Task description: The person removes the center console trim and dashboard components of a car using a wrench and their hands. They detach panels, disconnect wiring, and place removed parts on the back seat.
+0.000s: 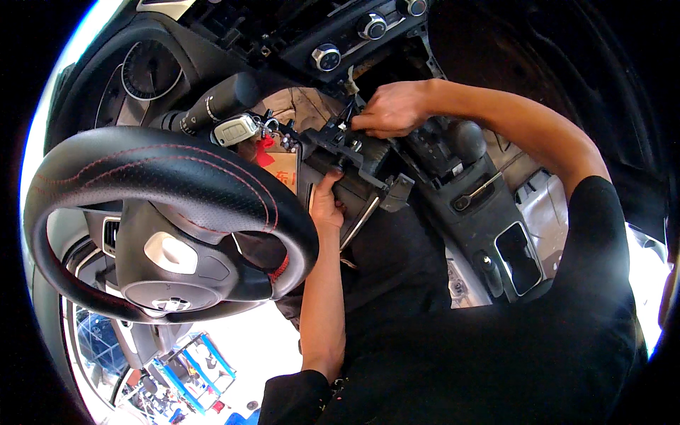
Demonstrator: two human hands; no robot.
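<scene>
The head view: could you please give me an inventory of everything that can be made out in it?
Steering wheel: one, black with red stitching, left
Gauge: one clearly seen, dark, upper left
Stalk: one, black, above the wheel
Key: one, pale grey, by the stalk's tip
Ribbon: one, red, below the key
Knobs: three, black and silver, top
Wires: count unclear, mostly dark, by the right hand
Black part: one, black, between the hands
Gear lever: one, black, right of centre
Console: one, dark grey, right
Rack: one, blue, outside, lower left
Sleeves: two, black, lower middle and right
Left hand: one, bare, centre
Right hand: one, bare, upper centre
</scene>
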